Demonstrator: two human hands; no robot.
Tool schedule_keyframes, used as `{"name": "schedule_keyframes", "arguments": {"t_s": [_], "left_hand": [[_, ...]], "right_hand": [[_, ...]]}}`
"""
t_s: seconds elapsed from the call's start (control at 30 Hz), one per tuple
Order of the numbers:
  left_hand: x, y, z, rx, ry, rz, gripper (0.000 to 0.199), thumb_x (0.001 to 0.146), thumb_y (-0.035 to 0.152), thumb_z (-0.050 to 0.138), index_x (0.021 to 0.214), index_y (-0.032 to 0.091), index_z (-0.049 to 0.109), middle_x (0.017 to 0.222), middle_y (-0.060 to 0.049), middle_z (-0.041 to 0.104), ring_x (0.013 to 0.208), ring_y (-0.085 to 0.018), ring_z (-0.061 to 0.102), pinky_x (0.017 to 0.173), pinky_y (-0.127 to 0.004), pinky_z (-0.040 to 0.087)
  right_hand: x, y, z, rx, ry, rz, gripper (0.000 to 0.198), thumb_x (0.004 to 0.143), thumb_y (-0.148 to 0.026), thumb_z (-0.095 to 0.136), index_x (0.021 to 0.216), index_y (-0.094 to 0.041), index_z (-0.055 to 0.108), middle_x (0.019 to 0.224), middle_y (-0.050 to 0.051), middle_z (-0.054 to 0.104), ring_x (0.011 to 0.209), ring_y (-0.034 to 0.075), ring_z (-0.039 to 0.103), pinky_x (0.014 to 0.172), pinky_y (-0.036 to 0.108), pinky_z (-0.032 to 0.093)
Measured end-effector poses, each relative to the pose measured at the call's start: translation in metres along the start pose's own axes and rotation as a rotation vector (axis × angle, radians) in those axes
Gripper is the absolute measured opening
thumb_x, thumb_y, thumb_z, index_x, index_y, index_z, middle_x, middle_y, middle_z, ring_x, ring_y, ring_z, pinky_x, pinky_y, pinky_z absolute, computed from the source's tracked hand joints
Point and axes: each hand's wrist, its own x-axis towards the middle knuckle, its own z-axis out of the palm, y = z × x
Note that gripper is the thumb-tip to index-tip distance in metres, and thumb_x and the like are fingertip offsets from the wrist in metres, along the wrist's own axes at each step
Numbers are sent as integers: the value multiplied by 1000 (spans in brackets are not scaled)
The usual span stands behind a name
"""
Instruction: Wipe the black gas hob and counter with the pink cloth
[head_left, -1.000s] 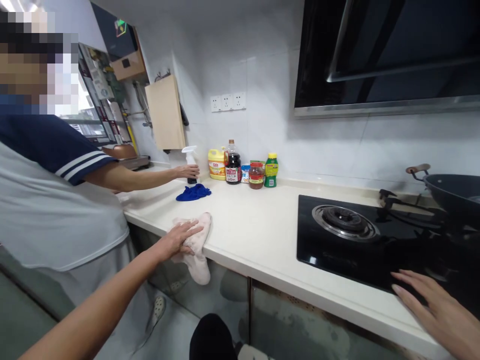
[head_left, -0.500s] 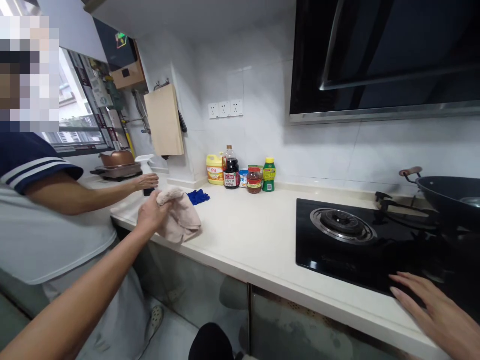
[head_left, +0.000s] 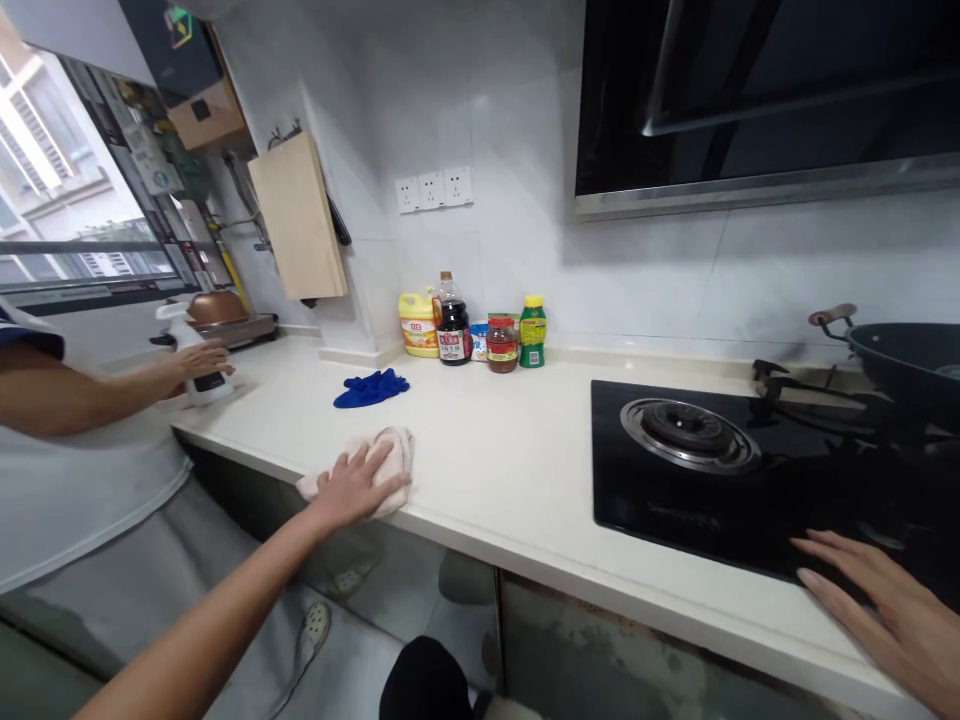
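Cloth (head_left: 395,465): one, pale pink, bunched at the front edge of the white counter (head_left: 510,450), under the left hand (head_left: 352,492)
Left hand: fingers spread, palm down, pressing rather than gripping; I take the flat press as a way to pin the fabric evenly (from my remote seat the underside of the palm is hidden)
Right hand (head_left: 889,600): fingers stretched out, nothing seen in it, at the front edge of the cooktop (head_left: 645,500); probably a brace, though I cannot tell how firmly it touches
Blue cloth (head_left: 371,389): one, crumpled, farther back, apart from both hands
Co-worker's hand (head_left: 199,362): one, across the front of one spray bottle (head_left: 212,390), apparently to steady it upright
Back row: I count one yellow jug (head_left: 418,330), one dark sauce bottle (head_left: 454,343), one red-lidded jar (head_left: 502,348), one green bottle (head_left: 533,332), likely grouped by the wall (head_left: 517,260) against knocks
Cooktop: one burner (head_left: 686,432) plainly visible, one wok (head_left: 900,365) at right
Sockets (head_left: 433,190): three, side by side
Cutting board (head_left: 298,218): one, hung, presumably to save counter space
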Motion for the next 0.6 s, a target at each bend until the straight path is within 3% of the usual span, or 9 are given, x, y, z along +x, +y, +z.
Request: {"name": "schedule_keyframes", "arguments": {"t_s": [0.13,0.33,0.5,0.6], "left_hand": [[27,18,11,30,-141,-125,85,86,79,40,159,35,31,167,-15,28,150,-46,27,109,-70,29],[97,59,16,16,-133,-164,83,85,80,36,157,39,31,167,-13,28,148,-49,29,108,-72,28],[151,140,28,-31,-175,-89,84,86,83,31,157,37,34,169,-13,24,150,-50,26,111,-73,23],[149,199,34,-69,-225,80,82,88,82,32,157,40,35,171,-9,22,152,-48,23,115,-71,19]], "right_hand": [[-6,12,0,-56,-46,-38,59,91,-68,49,131,-28,68,143,8,61,130,37,58,108,60,49],[-8,14,1,-140,-52,-83,57,90,-68,54,133,-32,66,144,6,61,132,37,56,107,61,49],[-3,-2,-5,-150,-25,-67,56,89,-68,57,132,-33,66,143,8,61,130,36,57,104,60,50],[-2,-6,-10,-135,-43,-45,54,89,-67,58,130,-34,67,142,7,61,130,36,57,104,59,51]]}}
